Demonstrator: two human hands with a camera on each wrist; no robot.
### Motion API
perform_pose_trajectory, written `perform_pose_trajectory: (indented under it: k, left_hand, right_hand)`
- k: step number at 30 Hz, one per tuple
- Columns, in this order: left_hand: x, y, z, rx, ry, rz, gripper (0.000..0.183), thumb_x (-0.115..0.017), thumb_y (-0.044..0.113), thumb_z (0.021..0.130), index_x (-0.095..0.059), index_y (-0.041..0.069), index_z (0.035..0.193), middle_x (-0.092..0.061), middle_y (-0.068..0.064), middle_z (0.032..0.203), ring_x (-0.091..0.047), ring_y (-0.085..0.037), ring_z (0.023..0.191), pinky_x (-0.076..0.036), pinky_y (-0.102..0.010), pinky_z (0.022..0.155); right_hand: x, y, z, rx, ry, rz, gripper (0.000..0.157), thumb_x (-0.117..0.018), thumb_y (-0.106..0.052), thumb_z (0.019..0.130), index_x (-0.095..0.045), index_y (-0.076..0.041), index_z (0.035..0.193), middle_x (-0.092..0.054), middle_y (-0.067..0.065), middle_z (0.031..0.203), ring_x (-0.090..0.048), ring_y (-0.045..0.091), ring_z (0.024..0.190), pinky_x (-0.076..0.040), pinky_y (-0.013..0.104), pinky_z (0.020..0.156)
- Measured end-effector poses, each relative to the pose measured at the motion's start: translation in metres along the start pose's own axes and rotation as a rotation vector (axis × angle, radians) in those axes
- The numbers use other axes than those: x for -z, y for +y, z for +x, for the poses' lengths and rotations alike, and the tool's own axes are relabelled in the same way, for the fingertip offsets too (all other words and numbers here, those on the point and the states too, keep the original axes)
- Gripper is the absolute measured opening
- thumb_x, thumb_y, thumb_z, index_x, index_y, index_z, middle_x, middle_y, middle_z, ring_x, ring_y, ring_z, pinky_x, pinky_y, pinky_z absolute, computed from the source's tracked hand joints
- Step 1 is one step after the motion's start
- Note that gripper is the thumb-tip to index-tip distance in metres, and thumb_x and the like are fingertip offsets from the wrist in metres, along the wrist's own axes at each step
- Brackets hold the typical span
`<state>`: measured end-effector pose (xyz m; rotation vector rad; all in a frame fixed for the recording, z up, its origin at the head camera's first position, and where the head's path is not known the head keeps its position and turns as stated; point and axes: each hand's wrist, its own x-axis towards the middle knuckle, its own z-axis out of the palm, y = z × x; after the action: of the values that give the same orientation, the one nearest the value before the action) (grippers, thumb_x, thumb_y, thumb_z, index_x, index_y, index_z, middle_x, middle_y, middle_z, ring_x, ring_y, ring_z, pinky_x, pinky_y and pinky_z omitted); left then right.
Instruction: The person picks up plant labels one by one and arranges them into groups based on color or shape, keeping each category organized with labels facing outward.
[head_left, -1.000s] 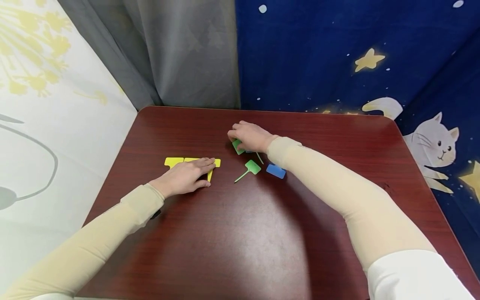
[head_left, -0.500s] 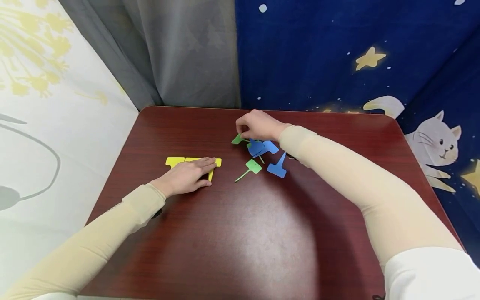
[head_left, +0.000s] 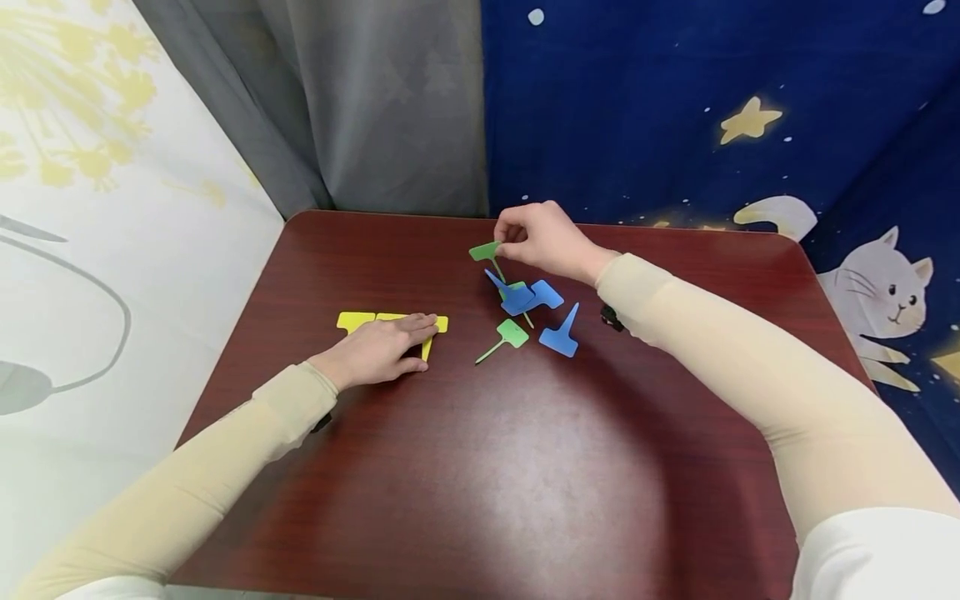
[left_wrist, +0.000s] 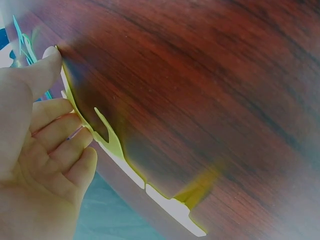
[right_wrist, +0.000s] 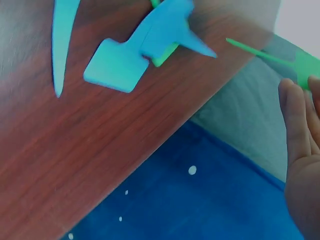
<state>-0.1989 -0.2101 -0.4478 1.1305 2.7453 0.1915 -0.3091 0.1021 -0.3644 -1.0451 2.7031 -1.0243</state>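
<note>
My left hand (head_left: 378, 350) lies with straight fingers over a row of yellow T-shaped plant labels (head_left: 356, 320), covering part of them. The left wrist view shows the heads of the yellow labels (left_wrist: 172, 207) side by side along the fingertips. Thumb and fingers of my right hand (head_left: 551, 240) pinch the head of a green plant label (head_left: 483, 251), raised above the table with its thin stem pointing down. Below it, blue plant labels (head_left: 548, 293) overlap another green one. A separate blue label (head_left: 560, 340) and a loose green label (head_left: 513, 333) lie nearer the front.
The dark red wooden table (head_left: 480, 475) reaches back to a grey curtain (head_left: 397, 108) and a blue star-patterned curtain (head_left: 615, 108). At the left stands a white patterned curtain (head_left: 97, 250).
My right hand has lifted the green label off the pile and moved it up and slightly right, uncovering the blue labels. The left hand stays on the yellow labels.
</note>
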Motion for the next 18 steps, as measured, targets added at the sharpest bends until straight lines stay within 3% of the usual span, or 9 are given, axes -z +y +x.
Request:
perform_pose_trajectory:
  k: [4,8,14,18]
  left_hand:
    - [0.000,0.000,0.001,0.010,-0.009,0.002,0.067,-0.072,0.038,0.094,-0.050,0.005,0.148,-0.041,-0.011,0.157,-0.039,-0.026,0.144,-0.046,-0.048,0.105]
    - [0.000,0.000,0.002,0.014,-0.014,0.009,0.067,-0.072,0.038,0.094,-0.050,0.005,0.148,-0.041,-0.011,0.157,-0.039,-0.026,0.144,-0.046,-0.049,0.104]
    - [0.000,0.001,0.002,0.021,-0.015,0.012,0.065,-0.072,0.037,0.095,-0.051,0.006,0.148,-0.041,-0.010,0.157,-0.040,-0.026,0.143,-0.047,-0.050,0.102]
    - [0.000,0.001,0.003,0.017,-0.010,0.022,0.065,-0.072,0.037,0.094,-0.051,0.006,0.148,-0.042,-0.011,0.156,-0.041,-0.026,0.143,-0.049,-0.049,0.101]
  right_hand:
    - [0.001,-0.004,-0.008,-0.045,0.057,0.121,0.012,-0.076,-0.015,0.092,-0.069,-0.019,0.100,-0.071,-0.007,0.088,-0.071,0.015,0.079,-0.056,0.029,0.073]
    - [-0.003,-0.008,-0.014,-0.077,0.086,0.171,0.016,-0.075,-0.014,0.092,-0.071,-0.019,0.106,-0.072,-0.005,0.088,-0.071,0.012,0.077,-0.058,0.029,0.074]
    - [-0.017,-0.011,-0.019,-0.117,0.119,0.250,0.004,-0.075,-0.016,0.092,-0.072,-0.016,0.095,-0.074,0.001,0.085,-0.073,0.016,0.073,-0.060,0.031,0.066]
    - [-0.026,-0.013,-0.020,-0.142,0.129,0.297,0.005,-0.073,-0.017,0.092,-0.072,-0.014,0.089,-0.074,0.006,0.081,-0.073,0.014,0.067,-0.060,0.033,0.064]
